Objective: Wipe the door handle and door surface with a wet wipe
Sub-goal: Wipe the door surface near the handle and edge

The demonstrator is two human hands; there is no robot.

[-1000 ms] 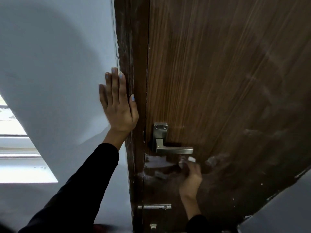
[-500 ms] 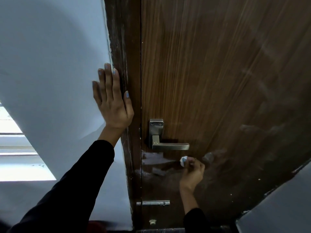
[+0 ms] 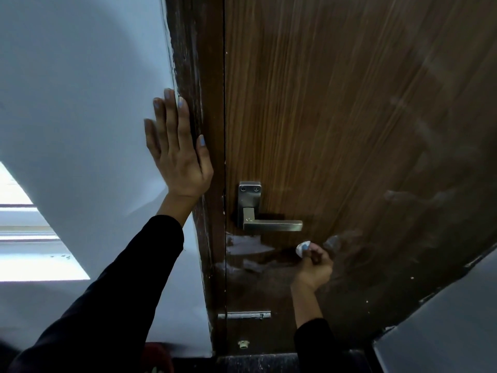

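Observation:
A brown wood-grain door (image 3: 336,117) fills the middle and right of the head view. Its square metal lever handle (image 3: 269,225) points right from a plate near the door's left edge. My right hand (image 3: 314,265) is closed around a small balled white wet wipe (image 3: 302,247), pressed to the door just below the tip of the lever. Wet shiny streaks lie on the door under the handle. My left hand (image 3: 178,146) rests flat, fingers extended, on the white wall beside the dark door frame (image 3: 193,76).
A white wall (image 3: 80,90) stands to the left, with a bright window (image 3: 32,243) low on the left. A metal latch (image 3: 243,315) sits low on the door. A grey wall corner (image 3: 443,319) shows at the bottom right.
My right hand has closed tighter around the wipe and moved slightly down and right beneath the lever's tip. My left hand stays flat on the wall.

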